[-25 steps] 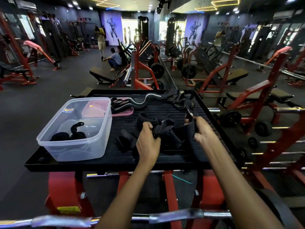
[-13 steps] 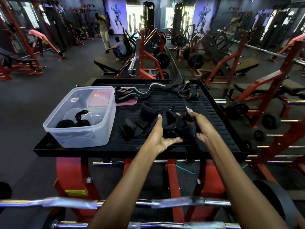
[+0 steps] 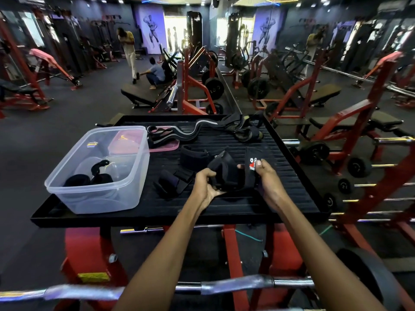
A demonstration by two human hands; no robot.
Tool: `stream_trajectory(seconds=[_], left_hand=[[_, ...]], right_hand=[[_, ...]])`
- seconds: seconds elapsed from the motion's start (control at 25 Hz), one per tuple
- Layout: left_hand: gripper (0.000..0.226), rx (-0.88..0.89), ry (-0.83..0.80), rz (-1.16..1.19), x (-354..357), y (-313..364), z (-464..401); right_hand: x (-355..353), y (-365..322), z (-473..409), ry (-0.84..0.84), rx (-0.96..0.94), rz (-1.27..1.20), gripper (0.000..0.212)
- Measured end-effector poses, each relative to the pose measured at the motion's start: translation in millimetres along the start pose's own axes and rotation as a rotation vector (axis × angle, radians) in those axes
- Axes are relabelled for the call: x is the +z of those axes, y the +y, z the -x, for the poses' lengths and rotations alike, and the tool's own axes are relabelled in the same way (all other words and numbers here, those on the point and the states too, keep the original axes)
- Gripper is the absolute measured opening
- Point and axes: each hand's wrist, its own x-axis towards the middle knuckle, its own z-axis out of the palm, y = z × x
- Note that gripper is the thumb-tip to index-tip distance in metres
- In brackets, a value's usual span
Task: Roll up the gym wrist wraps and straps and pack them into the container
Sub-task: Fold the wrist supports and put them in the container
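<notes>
Item: black wrist wrap (image 3: 226, 171), held above my black tray (image 3: 292, 176). My left hand (image 3: 205, 187) grips its bunched end; my right hand (image 3: 266, 178) pinches its logo end. Clear container (image 3: 134, 176) sits left, holding rolled wraps (image 3: 89, 178).

Both forearms are reaching forward, the left hand (image 3: 205, 186) curling palm-up and the right hand (image 3: 266, 180) pinching with thumb raised.
</notes>
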Motion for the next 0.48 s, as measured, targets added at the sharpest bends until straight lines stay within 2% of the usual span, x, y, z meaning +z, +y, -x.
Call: stream_trajectory(seconds=[0.04, 0.2, 0.28, 0.32, 0.4, 0.48], left_hand=[[0.022, -0.017, 0.037, -0.044, -1, 5, 0], [0.089, 0.017, 0.270, -0.486, -7, 34, -17], [0.106, 0.050, 0.302, -0.637, 0, 41, -23], [0.106, 0.057, 0.296, -0.736, 6, 39, -23], [0.089, 0.071, 0.321, -0.882, 6, 27, -29], [0.067, 0.122, 0.322, -0.844, -3, 15, -29]], right_hand=[[0, 0, 0, -0.002, -0.014, 0.016, 0.027], [1, 5, 1, 0.012, -0.089, 0.128, 0.028], [7, 8, 6, -0.050, -0.113, 0.188, 0.028], [12, 7, 9, -0.080, -0.117, 0.213, 0.028], [21, 5, 11, -0.069, -0.141, 0.217, 0.028], [21, 4, 8, -0.004, -0.158, 0.192, 0.027]])
